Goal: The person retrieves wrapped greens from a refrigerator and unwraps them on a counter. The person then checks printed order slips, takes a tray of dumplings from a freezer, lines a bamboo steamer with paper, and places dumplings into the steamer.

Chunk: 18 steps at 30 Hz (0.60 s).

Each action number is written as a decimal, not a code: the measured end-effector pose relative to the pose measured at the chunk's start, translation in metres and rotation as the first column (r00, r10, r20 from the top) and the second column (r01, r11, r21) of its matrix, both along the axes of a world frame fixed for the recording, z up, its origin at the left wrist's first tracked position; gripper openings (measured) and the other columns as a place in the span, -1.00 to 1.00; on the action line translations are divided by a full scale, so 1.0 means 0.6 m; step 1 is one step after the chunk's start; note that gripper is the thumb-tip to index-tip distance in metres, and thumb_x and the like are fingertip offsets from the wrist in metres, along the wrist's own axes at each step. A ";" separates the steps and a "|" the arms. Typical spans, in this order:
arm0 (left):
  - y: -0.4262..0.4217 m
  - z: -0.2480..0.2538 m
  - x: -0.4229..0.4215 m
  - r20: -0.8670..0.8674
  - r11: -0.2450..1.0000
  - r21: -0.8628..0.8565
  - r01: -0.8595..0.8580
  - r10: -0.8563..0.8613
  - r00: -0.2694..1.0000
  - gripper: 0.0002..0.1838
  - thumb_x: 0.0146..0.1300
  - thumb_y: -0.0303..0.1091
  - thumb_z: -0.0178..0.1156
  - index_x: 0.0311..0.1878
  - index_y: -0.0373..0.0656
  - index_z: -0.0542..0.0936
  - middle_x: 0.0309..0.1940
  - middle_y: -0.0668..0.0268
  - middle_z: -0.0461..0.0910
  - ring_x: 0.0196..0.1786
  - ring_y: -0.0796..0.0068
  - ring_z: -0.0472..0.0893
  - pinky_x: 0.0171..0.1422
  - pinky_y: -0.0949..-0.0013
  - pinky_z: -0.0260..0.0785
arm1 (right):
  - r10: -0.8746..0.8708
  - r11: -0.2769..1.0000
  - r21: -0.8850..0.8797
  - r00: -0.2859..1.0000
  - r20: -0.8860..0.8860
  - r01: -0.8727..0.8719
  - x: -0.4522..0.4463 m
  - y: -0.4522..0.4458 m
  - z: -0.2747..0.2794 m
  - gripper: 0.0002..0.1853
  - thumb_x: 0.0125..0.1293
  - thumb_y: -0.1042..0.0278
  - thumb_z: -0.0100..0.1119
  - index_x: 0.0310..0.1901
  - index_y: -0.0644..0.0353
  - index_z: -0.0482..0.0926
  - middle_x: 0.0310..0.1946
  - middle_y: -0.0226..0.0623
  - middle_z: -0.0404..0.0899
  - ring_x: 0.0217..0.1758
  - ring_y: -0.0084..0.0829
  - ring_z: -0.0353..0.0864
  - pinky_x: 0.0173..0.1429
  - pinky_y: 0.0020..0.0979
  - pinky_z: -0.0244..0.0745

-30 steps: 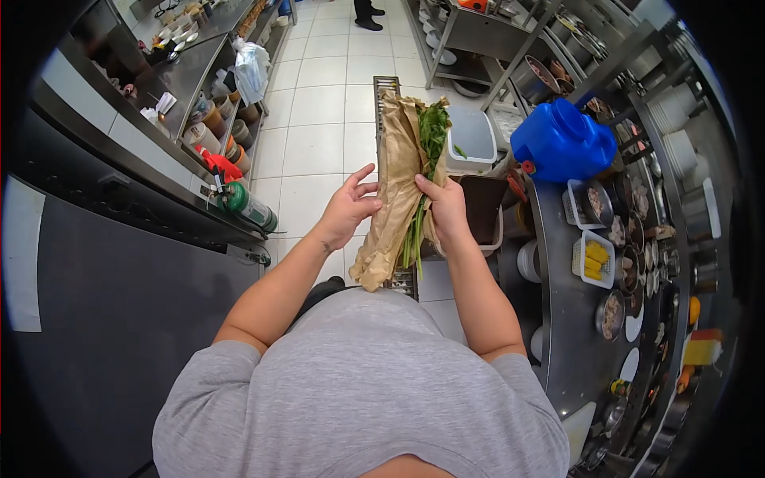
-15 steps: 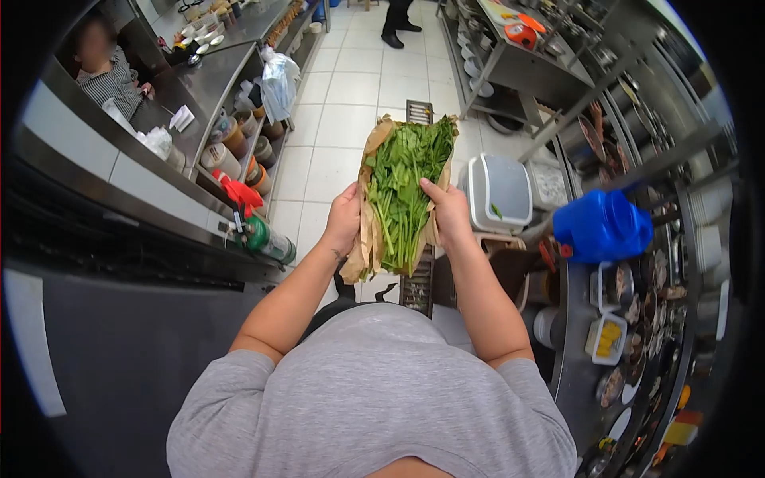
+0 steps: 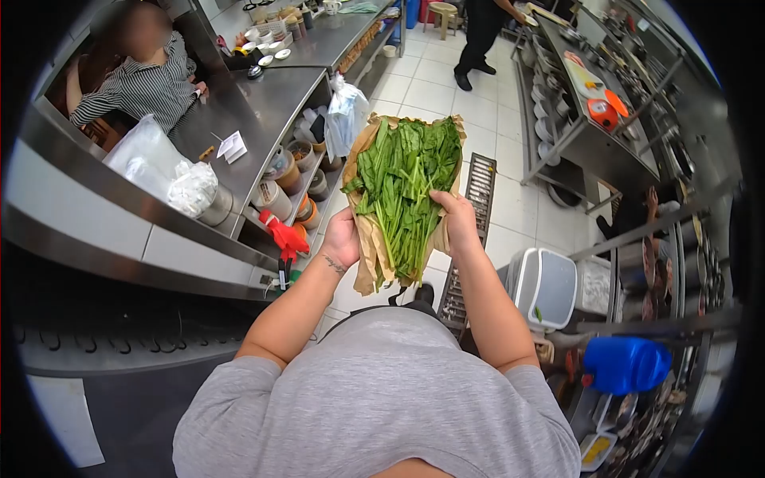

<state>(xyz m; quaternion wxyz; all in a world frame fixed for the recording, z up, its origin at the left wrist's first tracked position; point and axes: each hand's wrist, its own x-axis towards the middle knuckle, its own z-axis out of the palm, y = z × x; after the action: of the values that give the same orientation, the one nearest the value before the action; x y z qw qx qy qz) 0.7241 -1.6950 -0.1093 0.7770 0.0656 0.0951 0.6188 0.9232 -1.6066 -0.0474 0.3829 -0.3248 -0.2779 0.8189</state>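
Observation:
A bunch of leafy green vegetables lies on opened brown paper, held up in front of my body over the tiled floor. The leaves point away from me and the stems toward me. My left hand grips the paper's left edge, its fingers partly hidden beneath. At the right edge, my right hand holds the paper from below, with the thumb on top beside the stems.
A person in a striped shirt is behind the steel counter at left. Another person in dark trousers stands ahead. A floor drain, lidded white bin, steel shelving and blue jug are to the right.
The brown paper, earlier folded over the greens, now lies open with the greens exposed. My left hand has closed on the paper's edge. The view has turned left, showing more of the counter and person.

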 end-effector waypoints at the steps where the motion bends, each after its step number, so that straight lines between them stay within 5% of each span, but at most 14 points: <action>1: 0.023 0.007 -0.002 -0.039 0.999 -0.029 -0.043 0.042 0.998 -0.52 0.43 -0.22 -0.20 0.28 -0.32 0.34 0.24 0.01 0.42 0.26 0.09 0.44 0.43 0.03 0.18 | 0.014 1.000 0.001 1.000 0.000 -0.014 -0.019 0.025 0.000 -0.67 0.16 0.54 0.27 -0.03 0.40 0.47 -0.18 -0.15 0.64 -0.19 -0.38 0.66 -0.04 -0.38 0.58; 4: 0.100 0.003 0.001 -0.115 0.987 -0.068 -0.148 0.140 0.983 -0.51 0.43 -0.22 -0.21 0.28 -0.34 0.33 0.25 0.00 0.40 0.28 0.08 0.43 0.43 0.03 0.18 | -0.187 0.860 0.509 0.905 0.382 -0.037 -0.070 0.105 -0.028 -0.57 0.11 0.57 0.29 0.03 0.39 0.42 -0.13 -0.15 0.63 -0.16 -0.39 0.66 -0.01 -0.40 0.56; 9: 0.231 -0.016 -0.052 0.076 0.979 0.028 -0.200 0.198 0.977 -0.51 0.42 -0.24 -0.21 0.31 -0.33 0.30 0.29 0.00 0.37 0.31 0.06 0.38 0.46 0.01 0.13 | 0.079 0.941 0.312 0.981 0.178 -0.133 -0.104 0.284 -0.030 -0.62 0.12 0.63 0.22 0.00 0.40 0.43 -0.14 -0.16 0.63 -0.18 -0.36 0.66 -0.04 -0.36 0.59; 10: 0.254 -0.008 -0.058 -0.050 0.951 -0.064 -0.304 0.301 0.952 -0.40 0.44 0.00 -0.18 0.35 -0.28 0.27 0.32 0.03 0.33 0.32 0.06 0.37 0.46 0.02 0.12 | 0.140 0.943 0.278 0.975 0.174 -0.185 -0.113 0.316 -0.023 -0.65 0.13 0.64 0.19 -0.01 0.41 0.44 -0.14 -0.15 0.63 -0.19 -0.35 0.66 -0.05 -0.35 0.59; 13: 0.289 0.048 -0.076 -0.084 0.902 -0.060 -0.428 0.423 0.902 -0.21 0.35 0.30 -0.15 0.38 -0.21 0.24 0.35 0.08 0.30 0.33 0.09 0.36 0.46 0.03 0.12 | 0.261 0.938 0.195 0.954 0.151 -0.287 -0.161 0.378 -0.012 -0.70 0.16 0.64 0.12 -0.03 0.42 0.47 -0.14 -0.12 0.63 -0.21 -0.34 0.66 -0.07 -0.34 0.61; 14: 0.302 0.057 -0.086 -0.133 0.909 0.022 -0.416 0.415 0.900 -0.03 0.20 0.51 -0.16 0.40 -0.16 0.22 0.36 0.12 0.29 0.35 0.13 0.34 0.45 0.04 0.13 | 0.285 0.927 0.207 0.946 0.157 -0.313 -0.182 0.396 -0.012 -0.69 0.16 0.64 0.11 -0.03 0.43 0.47 -0.15 -0.12 0.62 -0.21 -0.34 0.66 -0.07 -0.34 0.61; 15: 0.319 0.057 -0.098 -0.212 0.854 0.025 -0.520 0.513 0.832 -0.22 0.28 0.26 0.07 0.34 -0.18 0.28 0.27 0.15 0.39 0.26 0.20 0.43 0.36 0.10 0.27 | 0.307 0.916 0.218 0.938 0.163 -0.338 -0.203 0.412 -0.015 -0.69 0.16 0.64 0.11 -0.02 0.43 0.47 -0.15 -0.11 0.62 -0.21 -0.33 0.66 -0.07 -0.33 0.61; 17: 0.343 0.050 -0.120 -0.695 0.746 0.006 -0.666 0.483 0.533 -0.41 0.24 -0.19 0.29 0.26 -0.20 0.33 0.12 0.20 0.49 0.10 0.30 0.54 0.20 0.20 0.42 | 0.368 0.890 0.225 0.916 0.160 -0.396 -0.252 0.441 -0.035 -0.69 0.18 0.63 0.09 0.00 0.43 0.46 -0.14 -0.11 0.62 -0.21 -0.33 0.66 -0.07 -0.32 0.61; 18: 0.358 0.045 -0.136 -0.693 0.730 0.009 -0.684 0.497 0.521 -0.41 0.24 -0.19 0.29 0.26 -0.20 0.33 0.12 0.20 0.49 0.10 0.30 0.54 0.20 0.20 0.42 | 0.391 0.889 0.204 0.911 0.128 -0.410 -0.280 0.452 -0.039 -0.67 0.17 0.64 0.11 0.01 0.43 0.45 -0.13 -0.11 0.62 -0.20 -0.32 0.66 -0.07 -0.32 0.60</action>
<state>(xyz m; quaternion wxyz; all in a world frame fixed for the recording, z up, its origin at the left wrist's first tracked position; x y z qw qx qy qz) 0.6427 -1.4801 -0.0823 0.4331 0.1363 0.4583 0.7640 0.7550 -1.3354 -0.0711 0.2283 -0.2483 -0.4461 0.8290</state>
